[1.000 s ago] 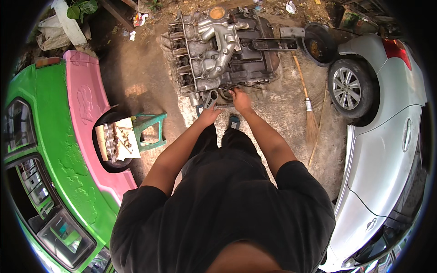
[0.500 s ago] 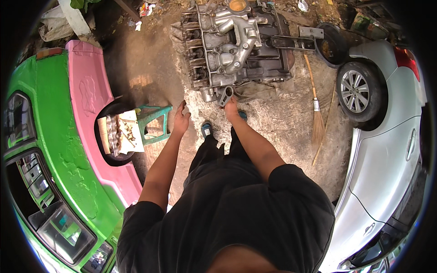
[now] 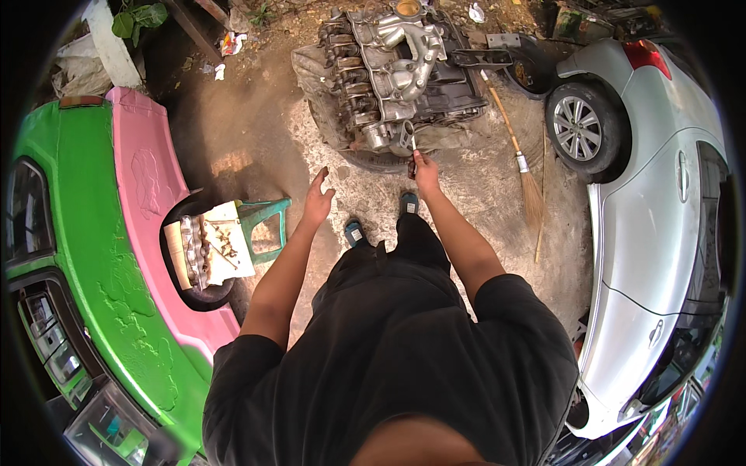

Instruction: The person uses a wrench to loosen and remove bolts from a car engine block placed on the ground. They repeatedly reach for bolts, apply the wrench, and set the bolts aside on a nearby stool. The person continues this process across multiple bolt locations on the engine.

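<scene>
A grey car engine lies on the dirt ground ahead of me. My right hand grips a screwdriver with a dark red handle, its thin shaft pointing up toward the engine's near edge. My left hand hangs free over the ground with its fingers spread, holding nothing, just right of a green plastic stool. My two feet in dark shoes stand between the hands.
A sheet on the stool holds several small metal parts. A green and pink vehicle is on the left, a silver car on the right. A broom lies by the car's wheel.
I have straightened up and drawn back from the engine. My left hand has left the engine and swung out toward the stool. My right hand now holds the screwdriver clear of the engine.
</scene>
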